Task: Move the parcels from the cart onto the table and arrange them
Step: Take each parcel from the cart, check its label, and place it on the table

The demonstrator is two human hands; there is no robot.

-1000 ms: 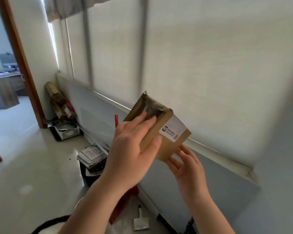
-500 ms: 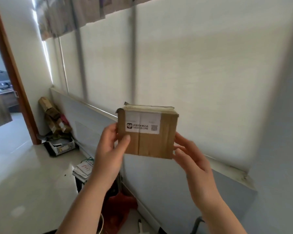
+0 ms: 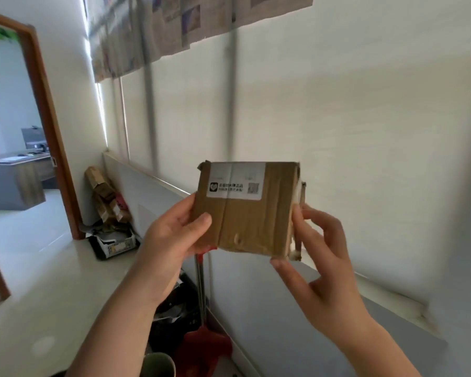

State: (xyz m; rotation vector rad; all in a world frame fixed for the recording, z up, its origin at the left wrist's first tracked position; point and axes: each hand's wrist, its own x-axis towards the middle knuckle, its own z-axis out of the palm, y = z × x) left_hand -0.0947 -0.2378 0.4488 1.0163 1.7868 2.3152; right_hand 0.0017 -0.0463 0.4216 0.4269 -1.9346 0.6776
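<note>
You hold the parcel (image 3: 245,210) up in the air before you, its label (image 3: 235,180) facing you, with the window blind (image 3: 365,131) behind. Your left hand (image 3: 172,235) grips its left edge and your right hand (image 3: 318,257) pinches the right edge. Neither cart nor table shows, so this parcel looks mid-transfer, and setting it down and arranging are left.

Office, back-room corner.
Desk (image 3: 14,180) and monitor (image 3: 34,138) through the doorway (image 3: 48,123), blinds (image 3: 337,131) on the window wall, cardboard boxes (image 3: 106,197) piled on the floor.
</note>
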